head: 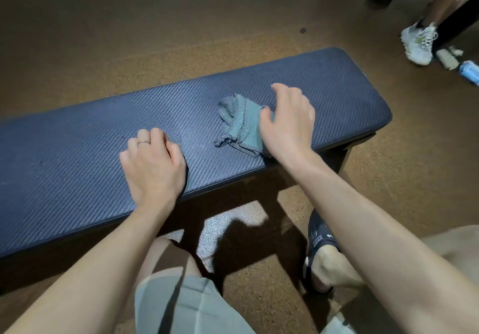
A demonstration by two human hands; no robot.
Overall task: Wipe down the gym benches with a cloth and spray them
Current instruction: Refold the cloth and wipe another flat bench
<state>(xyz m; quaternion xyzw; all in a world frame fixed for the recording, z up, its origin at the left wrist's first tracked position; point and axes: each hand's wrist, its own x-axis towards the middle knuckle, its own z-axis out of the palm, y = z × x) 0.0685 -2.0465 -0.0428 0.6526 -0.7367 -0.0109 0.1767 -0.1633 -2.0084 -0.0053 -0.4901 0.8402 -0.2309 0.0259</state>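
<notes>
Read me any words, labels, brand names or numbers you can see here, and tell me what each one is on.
No text here can be read.
Dark shoe: pale marks, too small and blurred to read.
Blue packet on the floor: print not legible.
Bench pad, cloth: no lettering visible.

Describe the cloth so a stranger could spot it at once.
Find the long dark blue bench pad that runs across the floor. On its right half, just beside the right hand, lies the cloth: crumpled, teal, edged with checked trim.

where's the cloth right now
In the head view the cloth lies crumpled on the bench, right of centre, just left of the right hand, whose thumb overlaps its edge.
</notes>
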